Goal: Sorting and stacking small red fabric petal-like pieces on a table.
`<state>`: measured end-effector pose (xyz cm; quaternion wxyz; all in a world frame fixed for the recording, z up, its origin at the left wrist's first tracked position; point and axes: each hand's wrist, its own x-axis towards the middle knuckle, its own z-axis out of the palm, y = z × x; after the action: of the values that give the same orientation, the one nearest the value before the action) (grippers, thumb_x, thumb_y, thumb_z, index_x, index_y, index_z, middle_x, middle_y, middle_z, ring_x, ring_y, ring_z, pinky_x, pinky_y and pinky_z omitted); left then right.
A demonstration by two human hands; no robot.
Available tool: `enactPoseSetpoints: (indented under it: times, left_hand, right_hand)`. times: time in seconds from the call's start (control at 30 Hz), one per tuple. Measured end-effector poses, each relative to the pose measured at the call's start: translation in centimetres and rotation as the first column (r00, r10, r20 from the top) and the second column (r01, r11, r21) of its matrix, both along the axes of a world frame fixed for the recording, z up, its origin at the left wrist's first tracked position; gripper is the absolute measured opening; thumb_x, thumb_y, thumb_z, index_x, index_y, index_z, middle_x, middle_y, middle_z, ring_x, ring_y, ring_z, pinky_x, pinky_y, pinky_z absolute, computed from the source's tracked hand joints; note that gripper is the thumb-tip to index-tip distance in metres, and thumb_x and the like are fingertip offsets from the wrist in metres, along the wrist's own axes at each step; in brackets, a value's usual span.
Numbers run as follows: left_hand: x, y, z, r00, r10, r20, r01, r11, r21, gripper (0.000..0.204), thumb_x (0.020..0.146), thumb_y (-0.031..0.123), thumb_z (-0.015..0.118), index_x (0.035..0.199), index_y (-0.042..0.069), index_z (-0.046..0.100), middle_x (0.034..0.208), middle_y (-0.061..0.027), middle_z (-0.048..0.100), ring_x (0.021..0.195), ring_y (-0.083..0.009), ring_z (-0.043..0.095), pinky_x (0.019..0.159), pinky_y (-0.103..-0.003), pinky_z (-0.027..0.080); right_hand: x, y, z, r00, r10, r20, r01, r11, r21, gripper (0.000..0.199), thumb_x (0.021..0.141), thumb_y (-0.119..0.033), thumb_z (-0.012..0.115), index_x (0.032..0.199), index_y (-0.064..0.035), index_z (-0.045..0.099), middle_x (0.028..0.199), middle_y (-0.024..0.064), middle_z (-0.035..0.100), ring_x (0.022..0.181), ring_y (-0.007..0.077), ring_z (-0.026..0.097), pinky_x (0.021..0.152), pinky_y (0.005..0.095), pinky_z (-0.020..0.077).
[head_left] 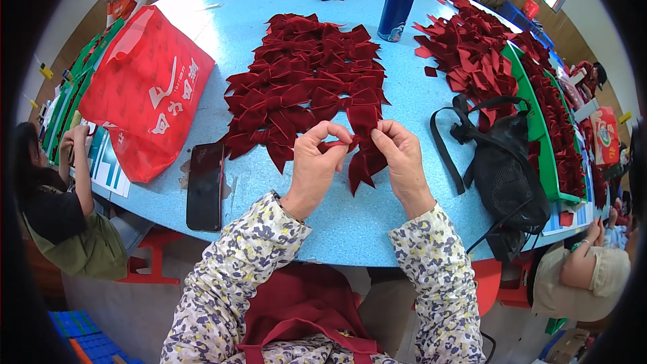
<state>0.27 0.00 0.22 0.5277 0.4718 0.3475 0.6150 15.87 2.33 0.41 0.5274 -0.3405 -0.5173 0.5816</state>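
A dark red velvet bow point(364, 152) is held upright above the near part of the table, its tails hanging down. My right hand point(402, 156) pinches it at the right of its middle with thumb and forefinger. On its left, my left hand point(318, 159) has thumb and fingertips pressed together around a narrow bit of dark red ribbon by the bow's middle. Just beyond my hands lie rows of finished-looking velvet bows point(303, 74), overlapping one another. How the ribbon bit joins the bow is partly hidden by my fingers.
On the light blue table point(269, 243) are a phone point(205, 185), a red bag point(145, 94), a black mesh bag point(509, 162) and a blue tumbler point(401, 1). Red ribbon pieces point(465, 47) heap beside a green tray point(539, 128). Other people sit left and right.
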Motion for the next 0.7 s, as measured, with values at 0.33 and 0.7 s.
enactPoseSetpoints:
  times: [0.33, 0.7]
  left_hand:
    - [0.4, -0.1, 0.9, 0.988, 0.149, -0.046, -0.152, 0.987, -0.058, 0.008, 0.079, 0.004, 0.066, 0.084, 0.003, 0.061, 0.076, 0.0002, 0.06, 0.059, -0.0027, 0.05, 0.05, -0.017, 0.038]
    - [0.0, -0.3, 1.3, 0.987, 0.16, 0.015, -0.159, 0.985, -0.072, 0.013, 0.077, 0.002, 0.069, 0.086, 0.004, 0.061, 0.079, 0.0009, 0.061, 0.063, -0.0029, 0.052, 0.052, -0.017, 0.041]
  right_hand:
    - [-0.3, -0.1, -0.2, 0.971, -0.067, 0.23, 0.019, 0.978, 0.207, 0.008, 0.091, -0.008, 0.054, 0.094, -0.0011, 0.057, 0.083, -0.0032, 0.059, 0.07, 0.0005, 0.051, 0.061, 0.0158, 0.0418]
    - [-0.9, -0.4, 0.4, 0.978, -0.031, 0.206, -0.005, 0.985, 0.173, 0.008, 0.091, -0.008, 0.054, 0.094, -0.0003, 0.057, 0.082, -0.0035, 0.057, 0.068, 0.0003, 0.05, 0.059, 0.0165, 0.0414]
